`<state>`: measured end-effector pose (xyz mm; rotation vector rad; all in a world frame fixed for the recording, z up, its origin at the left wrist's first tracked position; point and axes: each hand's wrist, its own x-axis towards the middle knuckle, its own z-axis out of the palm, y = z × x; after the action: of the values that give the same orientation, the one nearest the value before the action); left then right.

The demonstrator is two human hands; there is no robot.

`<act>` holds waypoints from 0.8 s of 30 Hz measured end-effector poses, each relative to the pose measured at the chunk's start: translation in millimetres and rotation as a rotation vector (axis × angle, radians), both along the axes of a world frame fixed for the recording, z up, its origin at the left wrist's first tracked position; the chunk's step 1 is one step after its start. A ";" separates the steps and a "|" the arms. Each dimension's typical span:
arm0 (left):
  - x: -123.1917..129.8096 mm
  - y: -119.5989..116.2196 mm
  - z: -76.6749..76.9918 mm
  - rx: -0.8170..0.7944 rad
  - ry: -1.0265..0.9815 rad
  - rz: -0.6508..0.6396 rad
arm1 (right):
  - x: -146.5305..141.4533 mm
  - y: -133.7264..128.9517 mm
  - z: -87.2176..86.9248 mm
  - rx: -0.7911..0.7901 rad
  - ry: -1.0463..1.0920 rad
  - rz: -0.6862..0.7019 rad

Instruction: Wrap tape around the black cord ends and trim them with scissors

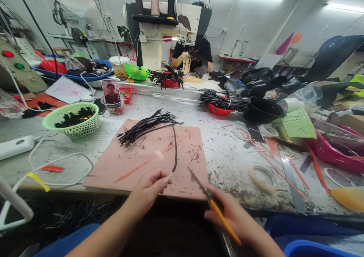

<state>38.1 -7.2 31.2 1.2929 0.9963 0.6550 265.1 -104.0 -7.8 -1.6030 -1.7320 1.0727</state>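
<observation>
My left hand [152,187] is closed in a pinch on the lower end of a black braided cord [175,151]. The cord curves upward over a pink mat [190,139] to a bundle of black cords [148,127] lying at the mat's upper part. My right hand [227,211], right of the mat's front edge, is wrapped round a pointed tool [220,213] with a yellow handle. Its thin dark tip points up and left over the mat, apart from the cord. The palm side of the right hand is partly hidden.
A green basket [75,130] of black pieces and a phone [110,92] stand at the left. Behind the mat is a red bowl [218,110] under black cords. A tape roll [264,177] lies right. A person [178,58] sits at a sewing machine beyond.
</observation>
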 end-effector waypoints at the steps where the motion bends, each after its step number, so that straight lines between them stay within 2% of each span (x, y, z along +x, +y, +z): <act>1: -0.8 0.4 0.5 0.002 0.004 0.000 | -7.0 -2.3 5.2 -0.008 0.062 0.064; 4: -2.7 0.5 1.7 -0.008 0.007 -0.009 | -21.7 -2.3 18.4 -0.011 0.202 0.195; 8: -4.6 -0.5 3.8 -0.030 -0.016 0.009 | -31.1 3.7 23.1 -0.006 0.264 0.246; 19: -7.9 1.9 6.2 0.017 -0.002 0.031 | -47.4 9.3 31.2 0.008 0.321 0.238; 24: -10.8 7.4 2.9 0.005 -0.015 0.060 | -50.5 13.2 19.9 0.029 0.253 0.215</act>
<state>27.2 0.2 34.0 1.2646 1.0252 0.7122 214.6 -90.8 12.2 -1.2233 -1.7643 1.2843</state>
